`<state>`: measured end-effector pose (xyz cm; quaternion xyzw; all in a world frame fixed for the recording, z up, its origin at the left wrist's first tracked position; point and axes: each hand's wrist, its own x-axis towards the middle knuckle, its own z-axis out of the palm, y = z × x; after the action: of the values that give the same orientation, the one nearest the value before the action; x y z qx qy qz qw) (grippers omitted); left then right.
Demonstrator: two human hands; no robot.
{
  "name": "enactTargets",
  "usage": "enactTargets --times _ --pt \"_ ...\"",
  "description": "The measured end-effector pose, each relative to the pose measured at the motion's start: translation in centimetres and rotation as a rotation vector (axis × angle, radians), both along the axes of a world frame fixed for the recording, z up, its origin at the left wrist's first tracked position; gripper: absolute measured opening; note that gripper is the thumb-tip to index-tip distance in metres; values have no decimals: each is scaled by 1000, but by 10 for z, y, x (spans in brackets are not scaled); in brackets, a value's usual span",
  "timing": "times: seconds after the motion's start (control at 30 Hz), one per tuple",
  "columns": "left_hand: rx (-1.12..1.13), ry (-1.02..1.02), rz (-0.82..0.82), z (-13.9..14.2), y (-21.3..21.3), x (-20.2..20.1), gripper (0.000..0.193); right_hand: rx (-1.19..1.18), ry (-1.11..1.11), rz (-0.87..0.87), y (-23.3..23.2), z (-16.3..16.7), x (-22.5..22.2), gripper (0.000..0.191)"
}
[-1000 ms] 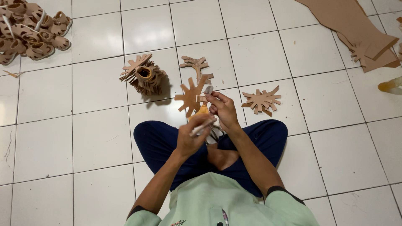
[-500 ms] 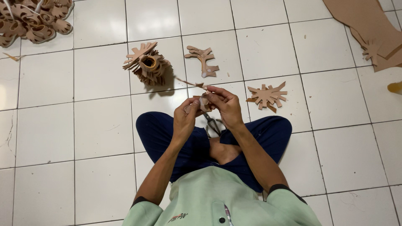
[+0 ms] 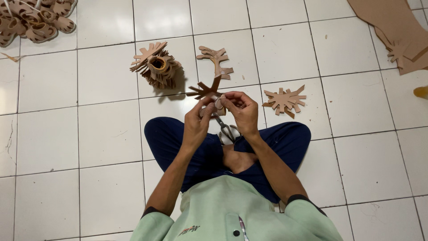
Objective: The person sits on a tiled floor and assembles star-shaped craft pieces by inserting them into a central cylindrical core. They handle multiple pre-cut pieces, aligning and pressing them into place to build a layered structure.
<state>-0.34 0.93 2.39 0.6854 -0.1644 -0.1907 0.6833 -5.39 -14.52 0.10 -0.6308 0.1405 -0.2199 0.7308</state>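
Note:
I sit cross-legged on a white tiled floor. My left hand (image 3: 197,121) and my right hand (image 3: 241,111) meet in front of me, both pinching a brown branched cardboard cut-out (image 3: 205,90) that sticks up and away from my fingers. A pair of scissors (image 3: 225,130) rests on my lap just below the hands. On the floor beyond lie a rolled bundle of cut-outs (image 3: 157,67), a single branched piece (image 3: 216,60) and a flat stack of star-like pieces (image 3: 284,100).
A heap of finished brown curled pieces (image 3: 33,20) lies at the top left. Large cardboard sheets (image 3: 394,29) lie at the top right. A yellow object (image 3: 421,92) shows at the right edge.
The cut-out has turned in my hands from lying flat and broad to edge-on, and both hands have closed in on its base. The view has shifted slightly.

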Motion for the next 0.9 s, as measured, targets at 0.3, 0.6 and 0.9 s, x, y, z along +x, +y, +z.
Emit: enactTargets --times 0.3,0.6,0.9 --pt "433 -995 312 -4 -12 -14 29 90 -48 -173 12 6 2 18" --pt "488 -1040 237 -13 -3 -8 10 102 -74 -179 13 7 1 19" --pt "359 -792 188 17 13 2 20 -11 -68 -160 15 -4 -3 22"
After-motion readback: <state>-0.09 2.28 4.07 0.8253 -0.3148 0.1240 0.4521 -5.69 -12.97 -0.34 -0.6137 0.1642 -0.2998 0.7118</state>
